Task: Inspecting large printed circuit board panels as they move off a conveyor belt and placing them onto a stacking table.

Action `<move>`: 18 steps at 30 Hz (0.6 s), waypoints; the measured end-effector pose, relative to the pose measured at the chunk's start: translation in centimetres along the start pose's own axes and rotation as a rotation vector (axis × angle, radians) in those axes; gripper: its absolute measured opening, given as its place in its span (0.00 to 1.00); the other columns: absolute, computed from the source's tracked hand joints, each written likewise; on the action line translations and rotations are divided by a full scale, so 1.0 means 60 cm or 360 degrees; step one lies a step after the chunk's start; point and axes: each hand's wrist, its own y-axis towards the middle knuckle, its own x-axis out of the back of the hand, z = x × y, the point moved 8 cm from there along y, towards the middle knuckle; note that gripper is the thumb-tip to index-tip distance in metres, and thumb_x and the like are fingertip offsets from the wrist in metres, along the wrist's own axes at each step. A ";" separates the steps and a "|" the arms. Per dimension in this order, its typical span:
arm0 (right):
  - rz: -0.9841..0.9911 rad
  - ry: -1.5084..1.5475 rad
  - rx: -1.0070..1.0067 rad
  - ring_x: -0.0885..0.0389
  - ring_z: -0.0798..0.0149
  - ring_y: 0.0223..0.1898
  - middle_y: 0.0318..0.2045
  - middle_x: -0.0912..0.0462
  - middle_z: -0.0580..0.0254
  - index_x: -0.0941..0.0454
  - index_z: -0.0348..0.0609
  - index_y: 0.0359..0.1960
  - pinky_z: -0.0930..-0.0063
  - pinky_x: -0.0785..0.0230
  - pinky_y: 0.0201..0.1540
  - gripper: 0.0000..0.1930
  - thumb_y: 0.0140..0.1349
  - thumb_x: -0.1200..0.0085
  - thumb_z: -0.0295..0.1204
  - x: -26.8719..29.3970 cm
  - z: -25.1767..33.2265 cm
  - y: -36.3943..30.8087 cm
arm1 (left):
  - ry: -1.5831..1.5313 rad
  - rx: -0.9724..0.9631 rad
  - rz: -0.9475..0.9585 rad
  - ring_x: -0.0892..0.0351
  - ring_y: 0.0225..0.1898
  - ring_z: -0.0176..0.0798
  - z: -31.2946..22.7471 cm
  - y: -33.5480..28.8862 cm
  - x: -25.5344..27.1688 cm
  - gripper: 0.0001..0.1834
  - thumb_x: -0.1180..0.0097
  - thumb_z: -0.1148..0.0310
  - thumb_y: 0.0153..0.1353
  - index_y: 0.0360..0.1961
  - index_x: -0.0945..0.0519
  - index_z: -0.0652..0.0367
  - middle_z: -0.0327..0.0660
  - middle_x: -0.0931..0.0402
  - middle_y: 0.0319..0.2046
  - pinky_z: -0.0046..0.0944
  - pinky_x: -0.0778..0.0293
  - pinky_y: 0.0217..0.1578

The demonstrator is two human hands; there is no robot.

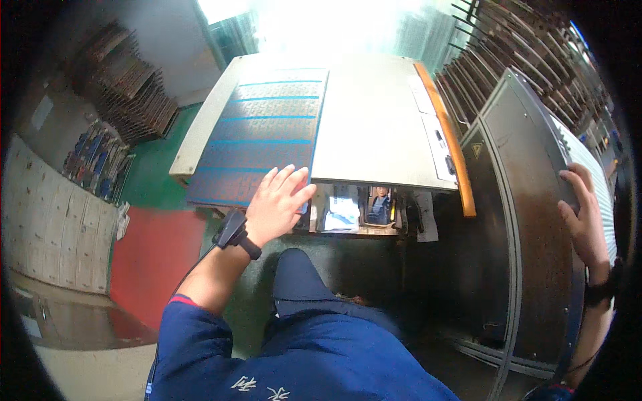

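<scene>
Strong glare from window [314,20] washes the top; corners vignette black; fisheye bends edges; slight blur overall.

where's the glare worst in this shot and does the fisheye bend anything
In the head view, glare is worst at the top centre, where bright light washes out the far end of the metal table; the dark gridded board under the left hand stays readable. The fisheye bows the edges of the cabinet panel under the right hand, and the corners go black.

Head view, steeply downward (fisheye), close
</scene>
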 end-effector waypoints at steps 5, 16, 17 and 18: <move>0.0002 -0.0061 0.0010 0.33 0.42 0.69 0.66 0.32 0.46 0.28 0.37 0.58 0.61 0.42 0.72 0.25 0.56 0.44 0.17 -0.002 -0.003 0.002 | -0.0093 0.0019 -0.0102 0.34 0.69 0.56 0.001 -0.005 -0.002 0.30 0.31 0.72 0.47 0.55 0.20 0.47 0.46 0.31 0.68 0.61 0.37 0.69; 0.0001 -0.0062 -0.0001 0.31 0.40 0.68 0.64 0.31 0.45 0.27 0.36 0.55 0.59 0.40 0.71 0.22 0.56 0.43 0.21 0.004 0.012 0.002 | -0.0062 0.0198 -0.0005 0.32 0.69 0.57 0.007 0.025 -0.019 0.27 0.35 0.71 0.54 0.57 0.20 0.46 0.47 0.28 0.65 0.62 0.36 0.68; 0.0012 -0.0096 -0.0012 0.31 0.40 0.68 0.64 0.31 0.45 0.27 0.36 0.55 0.59 0.40 0.71 0.22 0.56 0.43 0.21 0.004 0.013 0.003 | -0.0097 0.0156 -0.0130 0.32 0.69 0.57 0.004 0.025 -0.007 0.27 0.34 0.70 0.54 0.58 0.20 0.46 0.47 0.28 0.65 0.62 0.36 0.68; 0.0006 -0.0067 -0.0001 0.31 0.40 0.68 0.64 0.31 0.45 0.27 0.36 0.55 0.59 0.40 0.71 0.22 0.56 0.43 0.21 0.005 0.016 0.003 | -0.0139 0.0152 -0.0139 0.32 0.69 0.57 0.002 0.021 -0.003 0.27 0.34 0.69 0.54 0.59 0.21 0.47 0.47 0.29 0.65 0.62 0.36 0.68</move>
